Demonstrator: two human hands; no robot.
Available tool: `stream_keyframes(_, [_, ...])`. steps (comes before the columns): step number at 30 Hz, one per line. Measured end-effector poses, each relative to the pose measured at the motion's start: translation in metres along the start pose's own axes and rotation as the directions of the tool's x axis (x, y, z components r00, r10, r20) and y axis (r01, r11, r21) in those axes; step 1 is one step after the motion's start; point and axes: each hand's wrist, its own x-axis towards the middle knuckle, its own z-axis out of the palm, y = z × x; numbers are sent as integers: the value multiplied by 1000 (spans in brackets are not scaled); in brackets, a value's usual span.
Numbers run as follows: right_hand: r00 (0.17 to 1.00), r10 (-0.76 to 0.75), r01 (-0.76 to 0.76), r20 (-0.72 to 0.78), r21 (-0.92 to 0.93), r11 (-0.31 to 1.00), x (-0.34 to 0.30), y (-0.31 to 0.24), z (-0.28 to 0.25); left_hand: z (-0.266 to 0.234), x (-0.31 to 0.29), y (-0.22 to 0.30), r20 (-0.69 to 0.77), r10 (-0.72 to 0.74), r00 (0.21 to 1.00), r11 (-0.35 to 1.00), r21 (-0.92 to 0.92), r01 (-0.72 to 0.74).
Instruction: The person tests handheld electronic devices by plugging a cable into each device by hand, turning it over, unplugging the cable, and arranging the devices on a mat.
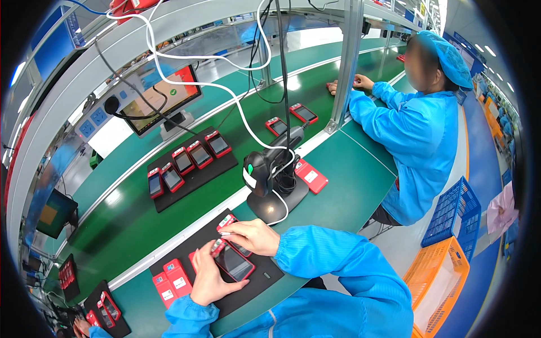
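Nearest the camera: two blue sleeves coming up from the lower edge of the green bench [338, 191].

Black mat [265, 276] lies at the bench's near edge. On it, a red handheld device with a dark screen [234, 262], long axis running from near-right to far-left. Left hand [207, 279] sits at the device's near-left side, fingers curled about its left edge, thumb on the upper corner. Right hand [253, 236] lies just beyond, palm down, fingers half-closed and pinching a second red device [227, 221] at the mat's far edge. Left hand is the nearer to the screened device; that device lies right of its fingers.

Two red devices lying face down [172, 281] sit at the mat's left edge.

Scanner on a stand [270, 174] stands just beyond the right hand, cabled upward.

Carriers: black tray [191, 180] on the belt holds five red devices in a row. Orange crate [439, 281] and blue crate [456, 214] on the floor, contents not discernible.

Co-worker in a blue coat [417, 135] sits at the far right edge.
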Motion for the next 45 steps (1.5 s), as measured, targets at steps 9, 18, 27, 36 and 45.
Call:
stream_keyframes(9, [998,19,-17,-64,26,1000,1,-15,5,13,10,-33,-521,-221,825,927,-376,11])
stream_keyframes(18, [993,70,-75,99,47,996,1,-23,10,27,-1,-41,-620,-193,761,950,-312,-13])
stream_keyframes(27, [966,154,-188,210,152,970,-3,-20,8,39,-2,-50,-625,-228,746,934,-356,-12])
stream_keyframes(36, [902,274,-340,333,156,928,3,-17,0,25,10,-30,-644,-83,761,993,-117,9])
stream_keyframes(45, [869,232,-317,436,131,939,9,-18,-8,39,2,-48,-659,-83,747,981,-187,-56])
